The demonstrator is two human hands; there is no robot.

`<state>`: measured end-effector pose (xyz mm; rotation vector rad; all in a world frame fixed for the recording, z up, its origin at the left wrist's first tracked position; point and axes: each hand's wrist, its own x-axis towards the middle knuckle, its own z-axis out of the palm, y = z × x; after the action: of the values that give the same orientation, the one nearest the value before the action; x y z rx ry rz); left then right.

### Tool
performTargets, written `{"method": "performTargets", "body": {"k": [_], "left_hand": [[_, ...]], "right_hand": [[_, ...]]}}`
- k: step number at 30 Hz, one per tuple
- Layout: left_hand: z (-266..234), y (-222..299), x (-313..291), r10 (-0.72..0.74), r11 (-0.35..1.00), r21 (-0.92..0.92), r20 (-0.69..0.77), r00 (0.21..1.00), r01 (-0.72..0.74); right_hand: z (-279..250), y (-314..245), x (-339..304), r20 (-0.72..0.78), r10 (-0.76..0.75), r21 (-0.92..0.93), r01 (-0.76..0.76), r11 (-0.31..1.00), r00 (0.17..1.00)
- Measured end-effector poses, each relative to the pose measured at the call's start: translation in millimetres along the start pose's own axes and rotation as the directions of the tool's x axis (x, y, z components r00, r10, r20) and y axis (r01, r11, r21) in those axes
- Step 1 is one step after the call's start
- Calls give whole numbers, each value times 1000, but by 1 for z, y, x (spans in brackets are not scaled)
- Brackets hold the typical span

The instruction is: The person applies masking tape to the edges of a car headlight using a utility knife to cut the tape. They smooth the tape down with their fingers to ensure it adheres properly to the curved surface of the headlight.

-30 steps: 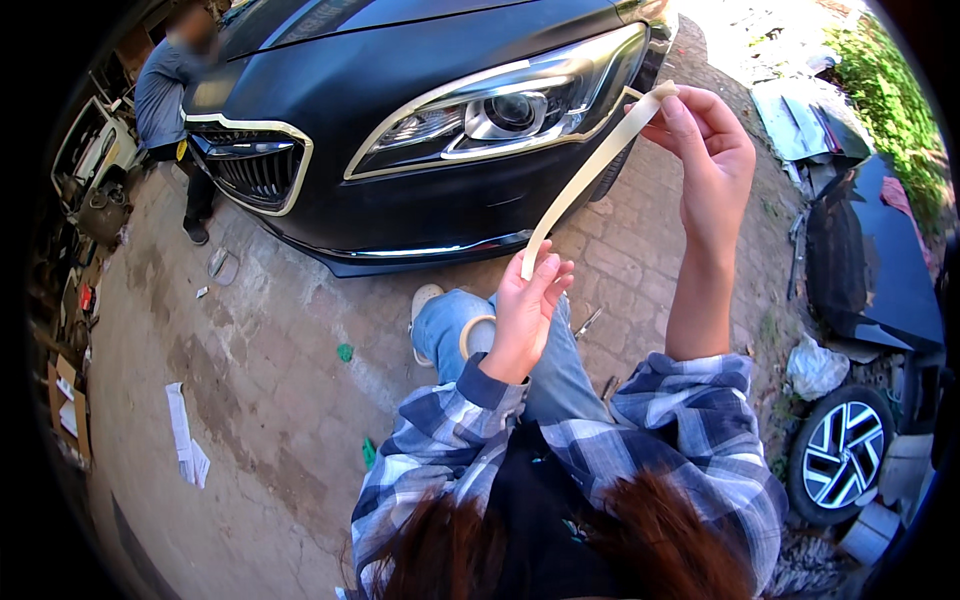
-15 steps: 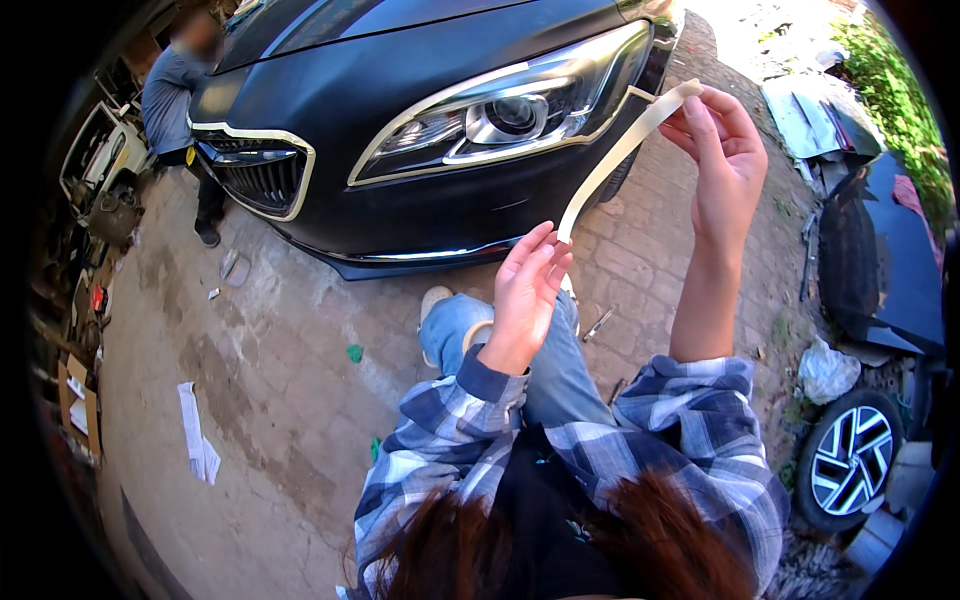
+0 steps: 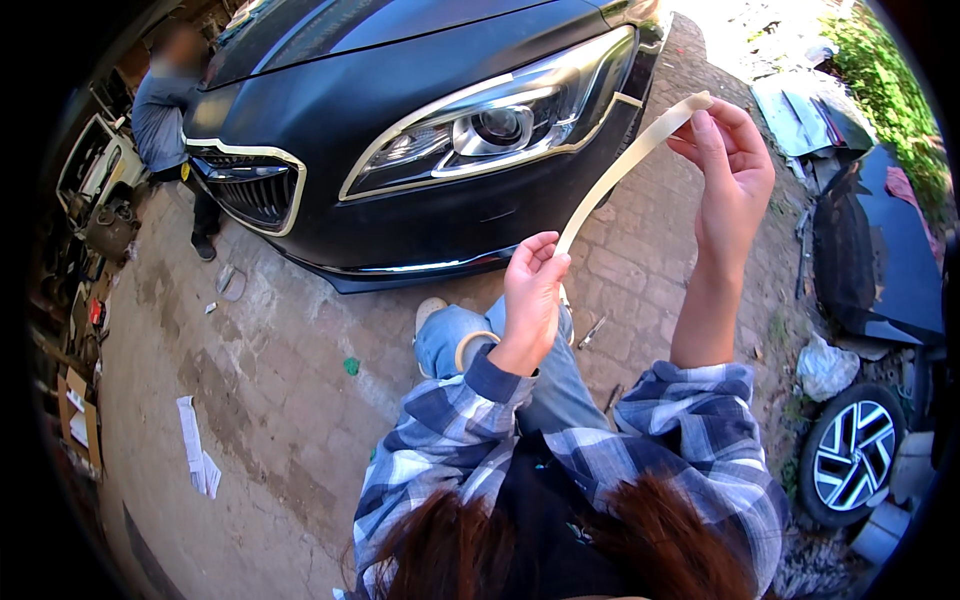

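Observation:
Between my two raised hands runs a curved strip of cream masking tape (image 3: 622, 168). My left hand (image 3: 533, 300) pinches its lower end with thumb and fingers. The upper end is gripped between thumb and forefinger of my right hand (image 3: 732, 175). Just beyond stands the dark matte front of a car (image 3: 440, 225). Its headlight (image 3: 500, 125) is edged all round with similar tape, and so is the grille (image 3: 255, 190). A ring, apparently a roll of tape (image 3: 468, 350), shows beside my left wrist, partly hidden by the sleeve.
A person (image 3: 165, 110) leans at the car's far left side. At right lie a wheel (image 3: 853, 455), a crumpled white plastic bag (image 3: 827, 367) and a dark car panel (image 3: 870, 250). White paper strips (image 3: 197, 445) and a green scrap (image 3: 351, 366) lie on the brick ground.
My left fingers have closed tighter on the tape's lower end, and that hand sits slightly lower. The view has shifted a little, so the car appears lower and further left.

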<state>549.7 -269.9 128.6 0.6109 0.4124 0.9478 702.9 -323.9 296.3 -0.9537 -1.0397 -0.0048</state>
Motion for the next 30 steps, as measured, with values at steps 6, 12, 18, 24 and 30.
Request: {"method": "performTargets", "body": {"k": [6,12,18,24,30], "left_hand": [[-9,8,1,115,988,100,-5,993,-114],[-16,41,9,203,934,283,85,975,-219],[-12,82,28,244,917,296,111,963,-266],[-12,103,40,291,910,285,77,954,-301],[-23,98,49,320,920,224,39,946,-321]], "right_hand": [[-15,7,8,-91,-16,-30,14,999,996],[-25,30,21,-128,37,-38,-42,998,991],[-26,60,28,-201,169,20,-169,985,965],[-21,67,23,-163,144,149,-120,982,976],[-14,46,10,-131,17,163,5,987,991]]}}
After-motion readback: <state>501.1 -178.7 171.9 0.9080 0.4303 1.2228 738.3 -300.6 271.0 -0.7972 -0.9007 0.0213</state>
